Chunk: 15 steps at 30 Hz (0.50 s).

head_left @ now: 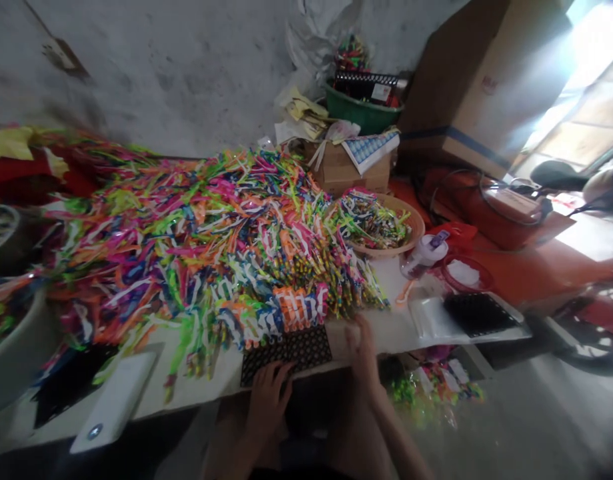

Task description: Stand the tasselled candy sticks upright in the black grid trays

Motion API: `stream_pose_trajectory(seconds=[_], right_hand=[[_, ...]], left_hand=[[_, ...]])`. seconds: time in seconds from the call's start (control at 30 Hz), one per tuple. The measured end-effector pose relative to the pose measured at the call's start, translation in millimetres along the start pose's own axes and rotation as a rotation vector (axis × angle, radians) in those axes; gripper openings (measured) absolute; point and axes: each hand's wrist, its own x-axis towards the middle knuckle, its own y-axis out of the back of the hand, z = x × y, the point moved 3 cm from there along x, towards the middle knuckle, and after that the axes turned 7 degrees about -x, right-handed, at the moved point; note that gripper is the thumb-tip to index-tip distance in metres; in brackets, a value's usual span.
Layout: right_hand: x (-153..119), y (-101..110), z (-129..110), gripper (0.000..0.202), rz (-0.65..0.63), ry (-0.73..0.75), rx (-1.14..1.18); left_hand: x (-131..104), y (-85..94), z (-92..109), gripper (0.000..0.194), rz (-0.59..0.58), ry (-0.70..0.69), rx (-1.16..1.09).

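A black tray with a grid of small holes [309,348] lies at the table's front edge. Small colourful plastic pieces with white strips [294,308] stand in rows along its back part; their exact kind is too blurred to tell. My left hand [270,395] rests on the tray's front left edge, fingers spread and holding nothing visible. Just off the tray's right side is my right hand [362,350], held edge-on with thumb and fingers apart and nothing visible between them. Behind the tray spreads a large heap of similar bright pieces [201,213].
A round basket of small pieces [414,230] stands right of the heap, near a white-and-purple container [429,250]. Another black tray [479,313] lies at right. At left are a white oblong device [117,393] and a pale tub [24,347]. Cardboard boxes [336,167] stand behind.
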Motion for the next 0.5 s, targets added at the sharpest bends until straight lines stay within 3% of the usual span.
stream_pose_trajectory(seconds=[0.1, 0.2, 0.33, 0.5], right_hand=[[48.6, 33.9, 42.7, 0.039, 0.098, -0.047, -0.099], [94.3, 50.9, 87.1, 0.042, 0.0, -0.164, -0.19], [146.7, 45.2, 119.3, 0.03, -0.19, -0.231, -0.176], [200.4, 17.1, 125.4, 0.021, -0.269, -0.231, -0.143]], left_hand=[[-0.9, -1.9, -1.8, 0.027, 0.001, 0.0, 0.013], [-1.3, -3.3, -3.7, 0.027, 0.012, -0.011, 0.024], [-0.7, -5.0, -6.5, 0.025, 0.039, -0.052, 0.05], [1.8, -2.8, -8.0, 0.024, 0.072, -0.123, 0.102]])
